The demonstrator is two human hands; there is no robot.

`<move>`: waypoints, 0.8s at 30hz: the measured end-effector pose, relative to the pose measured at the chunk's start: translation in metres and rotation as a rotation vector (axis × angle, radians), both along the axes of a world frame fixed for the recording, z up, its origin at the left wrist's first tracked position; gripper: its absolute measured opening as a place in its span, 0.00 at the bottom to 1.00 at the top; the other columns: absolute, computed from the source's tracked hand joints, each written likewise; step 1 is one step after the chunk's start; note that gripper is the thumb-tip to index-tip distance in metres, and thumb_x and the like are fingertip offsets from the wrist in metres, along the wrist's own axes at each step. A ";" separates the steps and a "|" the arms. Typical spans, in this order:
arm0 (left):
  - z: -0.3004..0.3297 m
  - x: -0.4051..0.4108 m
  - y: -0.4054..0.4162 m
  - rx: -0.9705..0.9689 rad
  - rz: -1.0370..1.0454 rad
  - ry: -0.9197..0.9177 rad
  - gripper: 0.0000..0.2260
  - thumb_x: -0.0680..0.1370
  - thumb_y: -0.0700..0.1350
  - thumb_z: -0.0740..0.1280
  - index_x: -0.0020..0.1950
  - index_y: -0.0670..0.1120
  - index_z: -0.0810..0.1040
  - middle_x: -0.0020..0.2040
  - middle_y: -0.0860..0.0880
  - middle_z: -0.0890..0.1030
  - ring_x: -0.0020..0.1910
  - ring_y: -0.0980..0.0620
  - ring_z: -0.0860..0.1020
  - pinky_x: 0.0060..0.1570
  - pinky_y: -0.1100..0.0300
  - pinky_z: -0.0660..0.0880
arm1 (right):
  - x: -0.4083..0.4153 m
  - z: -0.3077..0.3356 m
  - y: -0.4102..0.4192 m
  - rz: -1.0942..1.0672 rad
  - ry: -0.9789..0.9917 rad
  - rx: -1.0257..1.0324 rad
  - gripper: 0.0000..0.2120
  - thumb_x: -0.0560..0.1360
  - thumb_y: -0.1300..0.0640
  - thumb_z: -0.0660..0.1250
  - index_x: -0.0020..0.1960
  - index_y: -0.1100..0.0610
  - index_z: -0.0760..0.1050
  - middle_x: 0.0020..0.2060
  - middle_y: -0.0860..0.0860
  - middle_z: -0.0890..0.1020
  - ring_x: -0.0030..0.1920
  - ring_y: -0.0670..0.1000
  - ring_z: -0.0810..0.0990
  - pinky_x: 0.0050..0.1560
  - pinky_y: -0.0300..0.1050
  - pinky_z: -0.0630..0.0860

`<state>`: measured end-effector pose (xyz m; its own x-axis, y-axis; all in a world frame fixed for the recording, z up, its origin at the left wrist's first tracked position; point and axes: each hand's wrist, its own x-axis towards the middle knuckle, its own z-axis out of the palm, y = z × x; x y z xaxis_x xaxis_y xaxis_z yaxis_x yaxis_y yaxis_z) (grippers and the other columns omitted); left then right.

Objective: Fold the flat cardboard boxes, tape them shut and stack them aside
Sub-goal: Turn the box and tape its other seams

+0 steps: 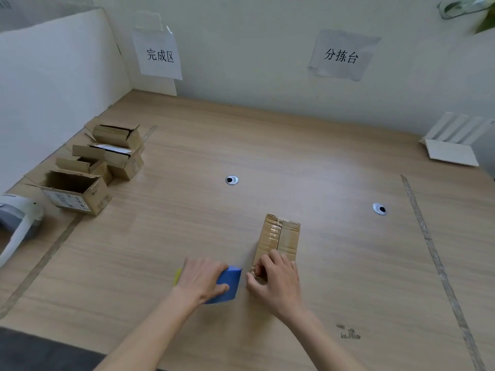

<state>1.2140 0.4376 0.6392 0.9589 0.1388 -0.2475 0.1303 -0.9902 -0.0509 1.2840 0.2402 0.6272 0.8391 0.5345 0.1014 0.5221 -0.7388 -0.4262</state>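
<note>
The pale wood-grain desk [308, 162] lies broad and bare through its middle, from the two round grey cable grommets [232, 180] out to the white back wall at 12 o'clock. Strips of grey tape run along the surface at 3 o'clock and at 8 o'clock, marking off side zones.

At 6 o'clock, near the desk's front edge, sits the small brown folded cardboard box [278, 238]. Its long axis runs roughly from 6 toward 12 o'clock, tilted a little to the right, with clear tape along the top seam. The right hand [276, 282] has its fingers curled over the box's near end, pinching at the tape there. Just beside it at 7 o'clock, the left hand [202, 279] grips a blue tape dispenser [227, 286] resting on the desk.

At 9 o'clock, against the white side partition, stands a cluster of small brown cardboard boxes [93, 167]; the nearest has its top flaps open, and its inside is too dark to tell. A white folded paper tray [452, 153] lies at 2 o'clock.
</note>
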 end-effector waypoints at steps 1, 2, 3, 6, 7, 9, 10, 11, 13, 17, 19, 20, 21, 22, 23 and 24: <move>-0.006 -0.006 0.006 0.007 0.011 -0.022 0.21 0.73 0.63 0.63 0.65 0.59 0.76 0.54 0.48 0.83 0.55 0.44 0.80 0.43 0.54 0.65 | -0.001 0.001 -0.001 -0.017 -0.010 0.006 0.12 0.69 0.39 0.64 0.39 0.45 0.65 0.38 0.41 0.68 0.42 0.46 0.69 0.46 0.45 0.68; -0.010 -0.011 0.011 0.026 0.015 -0.044 0.22 0.74 0.63 0.62 0.67 0.60 0.74 0.55 0.49 0.83 0.56 0.45 0.80 0.44 0.54 0.64 | -0.002 0.003 -0.001 -0.055 -0.022 0.011 0.12 0.68 0.40 0.64 0.40 0.45 0.65 0.37 0.41 0.69 0.41 0.47 0.69 0.45 0.46 0.68; -0.014 -0.016 0.015 0.037 0.013 -0.069 0.22 0.75 0.63 0.62 0.68 0.60 0.73 0.56 0.50 0.84 0.55 0.46 0.81 0.44 0.54 0.64 | -0.004 0.004 0.000 -0.101 -0.031 0.010 0.11 0.67 0.41 0.64 0.40 0.46 0.65 0.37 0.42 0.69 0.41 0.47 0.70 0.45 0.47 0.68; -0.017 -0.030 0.026 0.035 -0.009 -0.211 0.20 0.74 0.61 0.68 0.65 0.59 0.76 0.45 0.51 0.85 0.44 0.47 0.82 0.46 0.53 0.68 | -0.010 0.006 0.011 -0.198 -0.057 -0.051 0.11 0.65 0.44 0.64 0.40 0.47 0.66 0.36 0.43 0.71 0.41 0.50 0.71 0.43 0.48 0.67; -0.018 -0.035 0.028 0.049 -0.025 -0.241 0.21 0.69 0.60 0.74 0.61 0.58 0.80 0.36 0.51 0.83 0.35 0.48 0.81 0.43 0.54 0.71 | -0.011 0.007 0.016 -0.213 -0.059 -0.081 0.10 0.64 0.45 0.64 0.40 0.48 0.66 0.36 0.44 0.71 0.41 0.50 0.72 0.43 0.49 0.66; -0.027 -0.043 0.029 0.066 -0.035 -0.272 0.25 0.58 0.58 0.84 0.53 0.53 0.86 0.25 0.52 0.76 0.23 0.49 0.75 0.34 0.56 0.73 | -0.011 0.006 0.024 -0.234 -0.082 -0.138 0.10 0.65 0.47 0.65 0.41 0.49 0.66 0.36 0.44 0.72 0.39 0.52 0.72 0.42 0.49 0.65; -0.031 -0.046 0.030 0.052 -0.029 -0.290 0.27 0.56 0.57 0.85 0.52 0.52 0.86 0.24 0.51 0.74 0.21 0.49 0.74 0.32 0.56 0.73 | -0.010 0.005 0.028 -0.244 -0.104 -0.160 0.11 0.64 0.47 0.66 0.41 0.49 0.67 0.36 0.45 0.73 0.39 0.53 0.73 0.41 0.50 0.64; -0.035 -0.048 0.030 0.044 -0.024 -0.299 0.28 0.56 0.57 0.85 0.53 0.51 0.87 0.24 0.51 0.73 0.21 0.49 0.73 0.31 0.56 0.72 | -0.011 0.005 0.032 -0.252 -0.130 -0.181 0.12 0.65 0.47 0.68 0.41 0.50 0.67 0.36 0.46 0.73 0.38 0.53 0.73 0.41 0.50 0.65; -0.040 -0.050 0.030 0.033 -0.009 -0.311 0.29 0.57 0.56 0.85 0.55 0.49 0.86 0.25 0.50 0.73 0.21 0.48 0.73 0.30 0.55 0.72 | -0.012 0.002 0.035 -0.255 -0.178 -0.212 0.14 0.66 0.45 0.71 0.42 0.50 0.69 0.37 0.46 0.74 0.38 0.54 0.75 0.41 0.51 0.66; -0.041 -0.054 0.031 0.003 0.039 -0.319 0.29 0.59 0.56 0.85 0.58 0.49 0.86 0.25 0.50 0.72 0.21 0.48 0.73 0.31 0.56 0.74 | -0.008 -0.003 0.019 -0.148 -0.264 -0.123 0.20 0.68 0.33 0.71 0.47 0.47 0.73 0.41 0.44 0.76 0.41 0.51 0.76 0.41 0.49 0.68; -0.040 -0.054 0.033 -0.013 0.044 -0.330 0.30 0.59 0.56 0.85 0.58 0.49 0.86 0.25 0.50 0.73 0.21 0.48 0.73 0.31 0.56 0.75 | -0.005 -0.005 0.003 0.003 -0.335 -0.067 0.19 0.68 0.32 0.71 0.53 0.43 0.77 0.46 0.43 0.78 0.44 0.49 0.78 0.40 0.48 0.70; -0.039 -0.054 0.033 -0.022 0.048 -0.335 0.30 0.59 0.56 0.85 0.58 0.49 0.86 0.25 0.50 0.73 0.21 0.48 0.73 0.31 0.57 0.75 | -0.004 -0.007 -0.004 0.081 -0.377 -0.049 0.17 0.69 0.35 0.72 0.53 0.41 0.78 0.48 0.44 0.78 0.44 0.49 0.79 0.39 0.48 0.70; -0.037 -0.054 0.033 -0.031 0.053 -0.337 0.30 0.58 0.56 0.85 0.58 0.49 0.86 0.25 0.50 0.72 0.21 0.49 0.73 0.31 0.57 0.75 | -0.002 -0.009 -0.011 0.134 -0.410 -0.034 0.13 0.70 0.39 0.73 0.53 0.40 0.78 0.49 0.44 0.77 0.45 0.49 0.79 0.39 0.48 0.70; -0.037 -0.054 0.033 -0.037 0.057 -0.338 0.31 0.58 0.55 0.86 0.58 0.49 0.86 0.24 0.50 0.72 0.20 0.49 0.73 0.30 0.57 0.75 | -0.002 -0.011 -0.015 0.156 -0.427 -0.021 0.10 0.70 0.43 0.74 0.51 0.40 0.79 0.50 0.45 0.77 0.45 0.49 0.80 0.39 0.48 0.69; -0.035 -0.054 0.032 -0.043 0.061 -0.332 0.31 0.57 0.55 0.86 0.58 0.49 0.86 0.24 0.51 0.72 0.20 0.49 0.73 0.30 0.58 0.74 | -0.001 -0.011 -0.018 0.158 -0.431 -0.015 0.09 0.70 0.46 0.75 0.49 0.40 0.80 0.50 0.45 0.77 0.45 0.49 0.80 0.39 0.48 0.69; -0.034 -0.054 0.032 -0.049 0.065 -0.325 0.31 0.57 0.55 0.86 0.57 0.49 0.86 0.24 0.51 0.72 0.20 0.49 0.73 0.29 0.58 0.74 | 0.000 -0.011 -0.019 0.157 -0.426 -0.015 0.08 0.70 0.46 0.75 0.48 0.40 0.80 0.50 0.45 0.77 0.45 0.49 0.80 0.39 0.47 0.68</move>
